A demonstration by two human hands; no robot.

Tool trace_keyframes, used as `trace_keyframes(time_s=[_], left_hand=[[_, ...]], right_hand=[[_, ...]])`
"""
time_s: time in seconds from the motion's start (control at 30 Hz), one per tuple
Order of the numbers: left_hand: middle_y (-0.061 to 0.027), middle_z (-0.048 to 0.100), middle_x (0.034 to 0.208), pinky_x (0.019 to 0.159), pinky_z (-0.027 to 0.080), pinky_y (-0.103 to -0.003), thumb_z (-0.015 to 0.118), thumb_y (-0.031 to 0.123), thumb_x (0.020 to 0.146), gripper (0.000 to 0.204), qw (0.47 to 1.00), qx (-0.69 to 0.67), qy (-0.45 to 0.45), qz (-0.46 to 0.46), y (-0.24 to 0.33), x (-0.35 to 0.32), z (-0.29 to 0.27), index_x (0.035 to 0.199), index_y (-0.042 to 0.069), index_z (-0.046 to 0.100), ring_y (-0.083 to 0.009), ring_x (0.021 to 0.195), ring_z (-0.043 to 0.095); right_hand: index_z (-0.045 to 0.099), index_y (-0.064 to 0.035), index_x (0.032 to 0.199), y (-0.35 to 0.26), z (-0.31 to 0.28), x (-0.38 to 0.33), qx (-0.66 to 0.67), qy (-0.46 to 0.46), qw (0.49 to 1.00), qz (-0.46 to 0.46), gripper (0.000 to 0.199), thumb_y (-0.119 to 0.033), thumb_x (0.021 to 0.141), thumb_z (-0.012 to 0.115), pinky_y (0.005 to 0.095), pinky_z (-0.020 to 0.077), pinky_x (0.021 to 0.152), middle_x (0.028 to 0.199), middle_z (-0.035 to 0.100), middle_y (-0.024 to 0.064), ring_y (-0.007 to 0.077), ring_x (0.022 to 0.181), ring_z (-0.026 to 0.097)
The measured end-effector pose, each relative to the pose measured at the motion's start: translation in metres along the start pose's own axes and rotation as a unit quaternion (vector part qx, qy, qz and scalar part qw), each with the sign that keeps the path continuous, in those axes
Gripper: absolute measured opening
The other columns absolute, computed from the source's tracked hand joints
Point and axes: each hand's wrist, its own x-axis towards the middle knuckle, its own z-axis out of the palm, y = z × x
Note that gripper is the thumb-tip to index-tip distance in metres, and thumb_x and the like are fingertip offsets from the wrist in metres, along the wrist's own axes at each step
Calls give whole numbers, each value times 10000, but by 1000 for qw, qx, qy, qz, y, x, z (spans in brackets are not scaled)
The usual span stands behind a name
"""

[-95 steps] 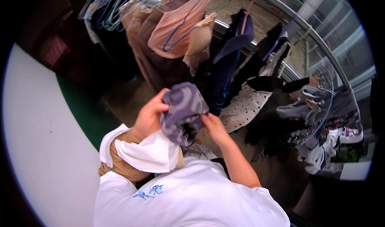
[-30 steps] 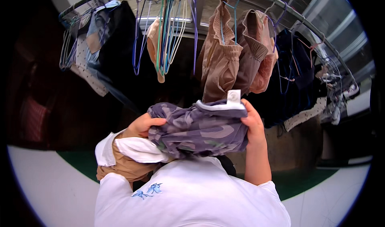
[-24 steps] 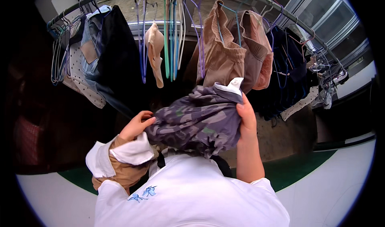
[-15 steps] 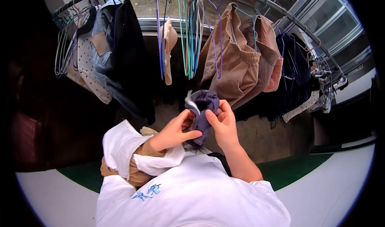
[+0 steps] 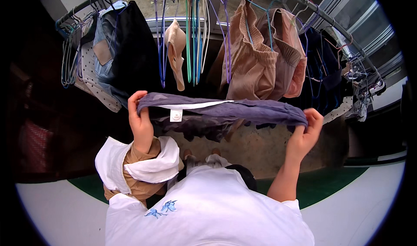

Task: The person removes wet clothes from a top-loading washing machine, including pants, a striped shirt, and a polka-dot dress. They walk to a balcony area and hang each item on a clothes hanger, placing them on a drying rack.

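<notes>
A thin purple-grey garment (image 5: pixel 256 110) is stretched wide between my two hands, its gathered band pulled into a long opening. A white strip runs along the inside of the band, and a small white label (image 5: pixel 176 115) hangs from it. Below, a darker, sheer part of the cloth hangs loose. My left hand (image 5: pixel 140 121) grips the band's left end, fingers hooked around it. At the right end, my right hand (image 5: pixel 306 133) pinches the band between thumb and fingers. White and tan clothes (image 5: pixel 150 165) lie draped over my left forearm.
A curved metal rail (image 5: pixel 299 2) runs across the far side. From it hang jeans (image 5: pixel 104 68), dark trousers (image 5: pixel 134 50), a beige bra (image 5: pixel 176 42), several bare hangers (image 5: pixel 191 42), tan elastic-waist trousers (image 5: pixel 252 68) and a peg hanger (image 5: pixel 358 81). Windows (image 5: pixel 365 24) stand behind.
The garment was bunched between both hands close together. Now my hands have moved far apart, left and right, and the band is spread taut with its label showing.
</notes>
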Motion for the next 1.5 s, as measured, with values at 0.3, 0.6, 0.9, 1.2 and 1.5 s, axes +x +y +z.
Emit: trace_keyframes(time_s=[0.3, 0.6, 0.9, 1.2, 1.5], left_hand=[[-46, 679, 911, 621, 495, -221, 427, 278, 1039, 346, 830, -266, -237, -429, 2, -14, 24, 1145, 5, 612, -99, 722, 621], [-75, 617, 995, 699, 596, -312, 448, 270, 1038, 369, 777, -326, -332, -425, 48, -19, 40, 1269, -3, 538, -178, 883, 645], [-138, 604, 1068, 794, 494, -343, 839, 290, 720, 509, 942, 142, -303, -10, 19, -9, 20, 1060, -18, 618, -276, 942, 622], [-74, 614, 882, 769, 471, -289, 685, 91, 807, 244, 853, -133, -441, -245, 17, -28, 39, 1013, -35, 646, -153, 820, 569], [-71, 592, 1159, 1006, 404, -295, 535, 69, 867, 335, 627, -417, -460, -471, 29, -32, 45, 1187, -26, 560, -162, 1099, 521]], right_hand=[[614, 7, 1132, 59, 0, -7, -104, -266, 946, 152, 280, -57, 859, 620, 283, 461, 775, 915, 617, 49, 150, 841, 567], [598, -22, 1136, 21, 61, -86, 79, -513, 849, 101, 471, -184, 752, 818, 319, 472, 837, 1027, 629, 117, 223, 969, 601], [567, -12, 933, 17, 67, -17, 218, -624, 734, 159, 191, -197, 945, 613, 242, 397, 667, 839, 500, 11, 86, 773, 463], [641, 20, 907, 1, 59, 22, 14, -568, 820, 76, 178, -127, 840, 717, 251, 464, 609, 710, 607, 57, 106, 641, 549], [646, 23, 893, 22, 53, 27, -2, -489, 872, 23, 161, -91, 829, 739, 231, 452, 667, 781, 624, 14, 69, 734, 544]])
